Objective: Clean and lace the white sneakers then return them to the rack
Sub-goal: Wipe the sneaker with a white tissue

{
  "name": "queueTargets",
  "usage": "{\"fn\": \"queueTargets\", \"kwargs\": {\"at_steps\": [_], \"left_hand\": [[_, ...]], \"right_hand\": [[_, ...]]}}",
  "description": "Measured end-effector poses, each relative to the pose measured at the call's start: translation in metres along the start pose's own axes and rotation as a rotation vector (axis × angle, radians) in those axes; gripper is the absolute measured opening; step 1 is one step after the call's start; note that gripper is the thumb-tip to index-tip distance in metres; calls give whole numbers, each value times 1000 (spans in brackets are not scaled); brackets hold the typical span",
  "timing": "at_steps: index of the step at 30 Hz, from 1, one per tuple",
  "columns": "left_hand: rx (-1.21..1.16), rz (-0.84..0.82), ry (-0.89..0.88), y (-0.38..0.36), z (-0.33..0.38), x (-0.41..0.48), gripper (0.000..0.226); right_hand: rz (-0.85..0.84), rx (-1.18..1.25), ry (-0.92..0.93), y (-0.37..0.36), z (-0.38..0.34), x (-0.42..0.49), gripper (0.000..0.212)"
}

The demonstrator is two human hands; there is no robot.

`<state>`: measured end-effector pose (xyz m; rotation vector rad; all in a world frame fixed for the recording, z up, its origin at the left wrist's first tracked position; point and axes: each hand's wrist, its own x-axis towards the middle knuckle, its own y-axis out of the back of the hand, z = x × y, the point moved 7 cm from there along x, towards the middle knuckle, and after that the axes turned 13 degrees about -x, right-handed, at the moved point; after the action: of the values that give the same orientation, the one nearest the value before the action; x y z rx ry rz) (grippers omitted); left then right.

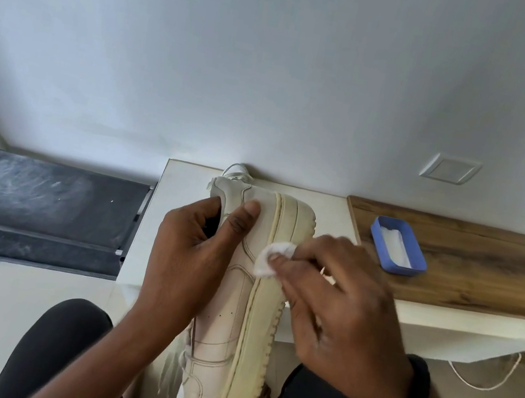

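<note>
A white sneaker (pixel 233 326) with a yellowed sole lies on its side across my lap, one end pointing away from me. My left hand (pixel 189 256) grips its upper, fingers tucked into the opening and thumb laid on the side panel. My right hand (pixel 334 301) pinches a small white wipe (pixel 270 259) against the seam where the upper meets the sole. A second white sneaker (pixel 237 171) shows only partly behind the first, on the white table (pixel 177 219).
A blue tray (pixel 399 246) holding white wipes sits on the wooden desktop (pixel 485 271) to the right. A dark rack (pixel 39 196) with two shelves stands at the left. A white cable (pixel 484 382) trails on the floor. My knees are below.
</note>
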<state>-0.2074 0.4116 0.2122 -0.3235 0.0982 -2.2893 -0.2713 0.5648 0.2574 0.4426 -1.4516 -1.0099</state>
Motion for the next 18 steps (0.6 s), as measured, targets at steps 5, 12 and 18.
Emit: {"fn": "queueTargets", "kwargs": {"at_steps": [5,12,18], "left_hand": [[59,-5,-7,0,-4,7,61],[67,-1,-49,-5,1,17,53],[125,60,-61,6,-2,27,62]], "right_hand": [[8,-8,-8,-4,9,10,19],[68,33,-104,-10,15,27,14],[-145,120,16,-27,-24,-10,14]]}}
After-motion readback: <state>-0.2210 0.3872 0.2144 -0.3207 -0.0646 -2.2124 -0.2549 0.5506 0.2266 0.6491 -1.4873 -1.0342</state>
